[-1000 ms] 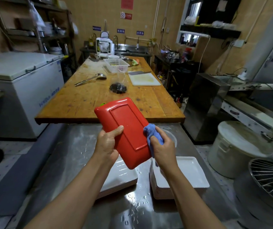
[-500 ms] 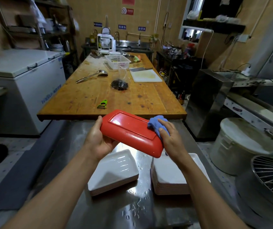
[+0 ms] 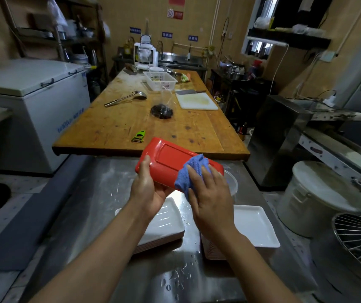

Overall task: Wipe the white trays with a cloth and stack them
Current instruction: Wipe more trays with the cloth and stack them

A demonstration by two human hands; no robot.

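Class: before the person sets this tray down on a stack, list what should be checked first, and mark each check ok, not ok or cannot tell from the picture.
1. Tray held firmly: ok. The left hand grips the near end of the red-backed tray.
2. Cloth on the tray: ok. The right hand presses the blue cloth on its underside.
3. Underside dry: cannot tell.
4. Inner face wiped: cannot tell; it faces away.
5. Stacks free to take it: ok. Left stack and right stack have nothing on top.
6. Counter dry: not ok. Water drops lie on the steel counter.
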